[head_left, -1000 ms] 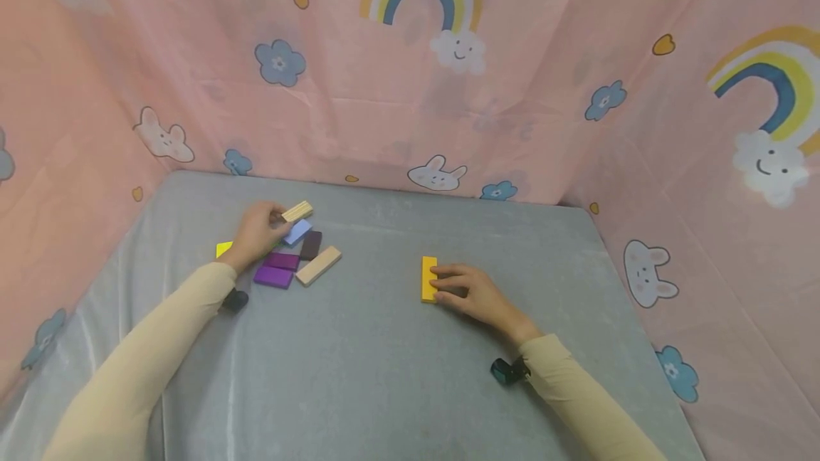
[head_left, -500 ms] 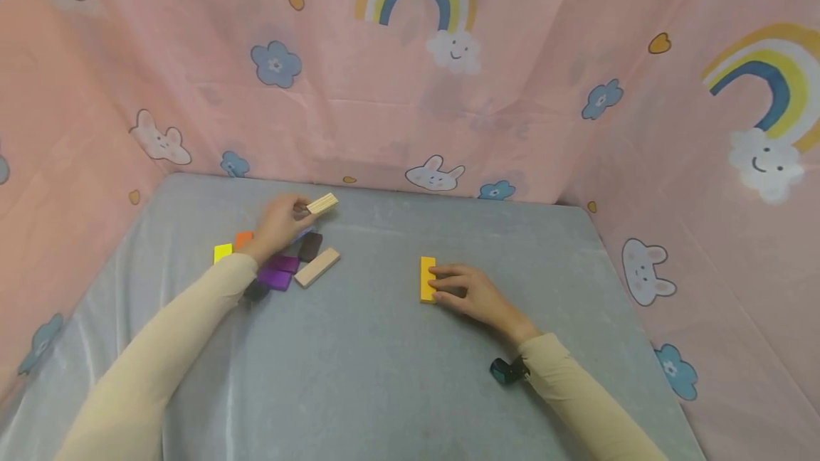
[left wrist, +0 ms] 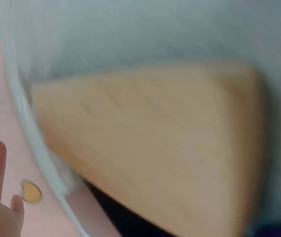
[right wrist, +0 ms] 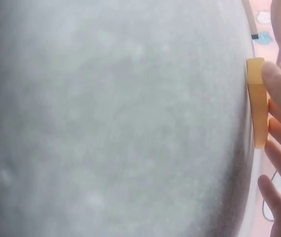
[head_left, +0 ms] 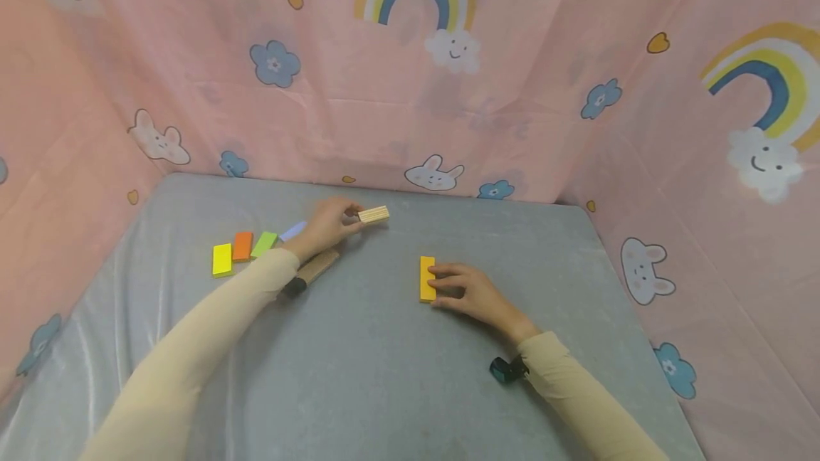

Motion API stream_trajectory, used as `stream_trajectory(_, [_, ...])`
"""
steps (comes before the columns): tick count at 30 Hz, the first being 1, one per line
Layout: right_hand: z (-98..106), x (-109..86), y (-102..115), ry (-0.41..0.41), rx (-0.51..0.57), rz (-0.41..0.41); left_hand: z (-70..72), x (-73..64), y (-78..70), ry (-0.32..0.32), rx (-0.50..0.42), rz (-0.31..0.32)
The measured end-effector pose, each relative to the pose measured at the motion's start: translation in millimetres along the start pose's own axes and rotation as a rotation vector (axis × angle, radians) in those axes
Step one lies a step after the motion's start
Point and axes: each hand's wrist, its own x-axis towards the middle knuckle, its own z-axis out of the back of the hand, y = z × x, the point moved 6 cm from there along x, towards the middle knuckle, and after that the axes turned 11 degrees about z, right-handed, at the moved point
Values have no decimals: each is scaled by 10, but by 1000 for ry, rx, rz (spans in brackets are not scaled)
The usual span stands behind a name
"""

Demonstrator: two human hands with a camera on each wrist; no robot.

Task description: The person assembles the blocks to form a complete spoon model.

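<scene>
arm [head_left: 205, 340] outstretched, your left hand [head_left: 328, 224] pinches a striped block [head_left: 374, 215]
your right hand [head_left: 477, 292], loosely spread, touches an amber block [head_left: 426, 280]

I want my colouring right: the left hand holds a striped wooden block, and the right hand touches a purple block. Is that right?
Not quite: the right hand touches a yellow-orange block, as the head view shows. The left hand does hold a striped wooden block.

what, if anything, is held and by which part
Left hand pinches the striped block by its left end. Right hand just touches the amber block on its right.
</scene>
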Motion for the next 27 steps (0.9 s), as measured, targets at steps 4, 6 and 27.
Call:
stream_trajectory(4, [-3, 14, -1, 7, -14, 10, -98, 41, -167, 35, -8, -28])
stream_trajectory(6, [-4, 17, -9, 11, -11, 3, -143, 53, -242, 54, -11, -39])
stream_trajectory(27, [-3, 37, -14, 36, -9, -14, -648, 85, -678, 169, 40, -120])
